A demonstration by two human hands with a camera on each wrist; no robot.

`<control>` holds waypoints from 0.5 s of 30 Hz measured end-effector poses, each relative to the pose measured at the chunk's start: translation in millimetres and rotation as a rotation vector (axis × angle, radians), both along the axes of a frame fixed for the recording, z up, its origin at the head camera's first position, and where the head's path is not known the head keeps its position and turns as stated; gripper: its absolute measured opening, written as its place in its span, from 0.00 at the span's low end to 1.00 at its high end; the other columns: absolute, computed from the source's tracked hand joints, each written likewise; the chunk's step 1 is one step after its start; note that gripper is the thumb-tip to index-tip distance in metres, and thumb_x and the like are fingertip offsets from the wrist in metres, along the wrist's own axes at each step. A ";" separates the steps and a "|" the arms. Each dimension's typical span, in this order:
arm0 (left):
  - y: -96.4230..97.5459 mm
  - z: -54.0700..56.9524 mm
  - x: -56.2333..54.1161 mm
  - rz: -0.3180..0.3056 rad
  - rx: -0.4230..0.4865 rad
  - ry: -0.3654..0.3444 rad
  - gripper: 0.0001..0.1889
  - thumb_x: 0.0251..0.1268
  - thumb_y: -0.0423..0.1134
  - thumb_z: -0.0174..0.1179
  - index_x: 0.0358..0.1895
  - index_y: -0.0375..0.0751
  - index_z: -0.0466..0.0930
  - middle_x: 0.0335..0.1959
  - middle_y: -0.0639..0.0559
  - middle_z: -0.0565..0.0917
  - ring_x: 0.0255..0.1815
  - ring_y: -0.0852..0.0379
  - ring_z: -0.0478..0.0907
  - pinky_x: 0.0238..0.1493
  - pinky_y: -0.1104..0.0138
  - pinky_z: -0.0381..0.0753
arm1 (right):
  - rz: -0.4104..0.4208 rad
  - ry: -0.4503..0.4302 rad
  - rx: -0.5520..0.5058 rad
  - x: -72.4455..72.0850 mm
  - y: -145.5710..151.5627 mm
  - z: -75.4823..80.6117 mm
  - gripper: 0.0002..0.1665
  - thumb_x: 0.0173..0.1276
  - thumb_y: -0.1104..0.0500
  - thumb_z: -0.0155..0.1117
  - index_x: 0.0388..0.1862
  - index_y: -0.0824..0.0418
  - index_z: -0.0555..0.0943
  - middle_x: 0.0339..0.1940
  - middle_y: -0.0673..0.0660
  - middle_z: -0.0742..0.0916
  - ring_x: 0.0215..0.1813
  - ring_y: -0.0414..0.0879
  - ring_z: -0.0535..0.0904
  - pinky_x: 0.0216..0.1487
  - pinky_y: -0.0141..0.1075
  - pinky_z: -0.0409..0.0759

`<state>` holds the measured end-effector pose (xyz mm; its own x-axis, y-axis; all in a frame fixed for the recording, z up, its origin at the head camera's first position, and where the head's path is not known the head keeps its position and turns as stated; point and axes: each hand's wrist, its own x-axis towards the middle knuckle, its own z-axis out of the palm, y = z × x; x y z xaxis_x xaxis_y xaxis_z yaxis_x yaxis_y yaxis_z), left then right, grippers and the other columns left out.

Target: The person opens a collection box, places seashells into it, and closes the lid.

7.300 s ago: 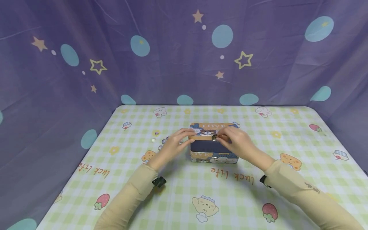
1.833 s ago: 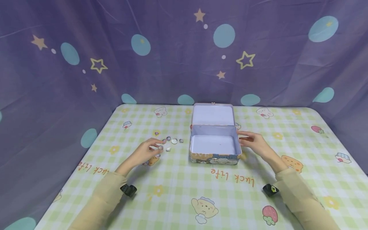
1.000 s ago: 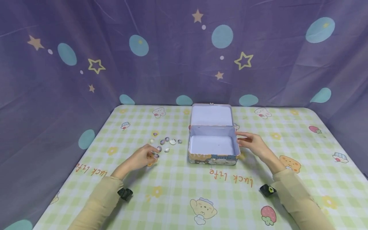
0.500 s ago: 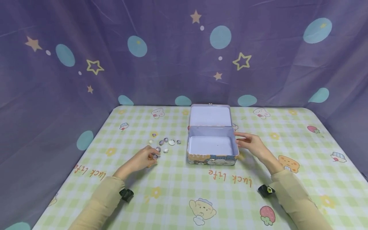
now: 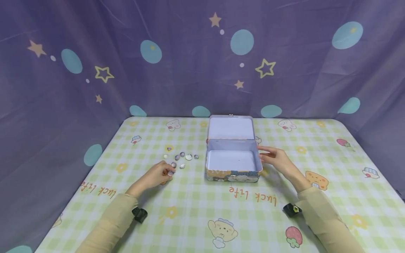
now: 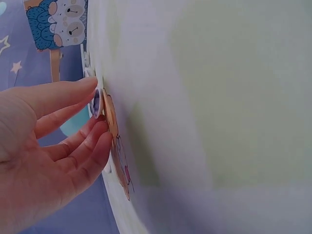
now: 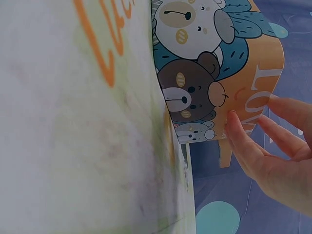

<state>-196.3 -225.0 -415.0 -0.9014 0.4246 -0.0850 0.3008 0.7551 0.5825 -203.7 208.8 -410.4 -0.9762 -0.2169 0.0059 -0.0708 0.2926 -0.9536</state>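
Note:
My left hand (image 5: 155,174) is low over the cloth at the left, thumb and fingertips pinching a small seashell (image 6: 97,103) with a purple hollow and pale rim. Several more small shells lie just beyond it, among them a round white one (image 5: 188,157) and a purplish one (image 5: 182,154). Right of them stands a tin box (image 5: 232,161), its hinged lid (image 5: 231,128) swung back and its white inside bare. My right hand (image 5: 278,161) has its fingertips at the box's right wall, fingers loosely bent. Cartoon bears and orange lettering cover that wall in the right wrist view.
A green-and-white checked tablecloth (image 5: 190,214) printed with cartoon figures covers the table. Purple curtains (image 5: 186,80) hang behind and at both sides. A dark wrist camera (image 5: 139,214) is strapped to each forearm.
The tin's lid has gone from closed to laid back. My right hand left the clasp for the box's right side. My left hand moved from the lid to the shells and pinched one.

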 end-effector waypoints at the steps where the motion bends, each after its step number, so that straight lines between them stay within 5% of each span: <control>1: 0.3 0.1 -0.4 0.000 -0.002 0.006 0.11 0.54 0.30 0.59 0.42 0.33 0.78 0.32 0.47 0.70 0.28 0.59 0.68 0.30 0.67 0.70 | 0.000 0.000 0.000 0.0 0.1 -0.2 0.28 0.62 0.61 0.57 0.59 0.70 0.66 0.57 0.71 0.72 0.48 0.57 0.77 0.45 0.29 0.75; 15: 4.3 2.0 -3.3 -0.016 -0.065 0.075 0.06 0.54 0.27 0.56 0.36 0.33 0.79 0.26 0.51 0.71 0.23 0.61 0.68 0.27 0.69 0.69 | 0.009 -0.007 -0.033 -1.1 0.7 -2.7 0.27 0.62 0.62 0.57 0.59 0.71 0.66 0.57 0.70 0.72 0.48 0.54 0.77 0.45 0.29 0.76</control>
<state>-199.6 -220.7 -413.1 -0.8995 0.4346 -0.0454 0.3540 0.7856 0.5074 -204.9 209.5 -413.1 -0.9743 -0.2252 0.0063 -0.0665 0.2606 -0.9632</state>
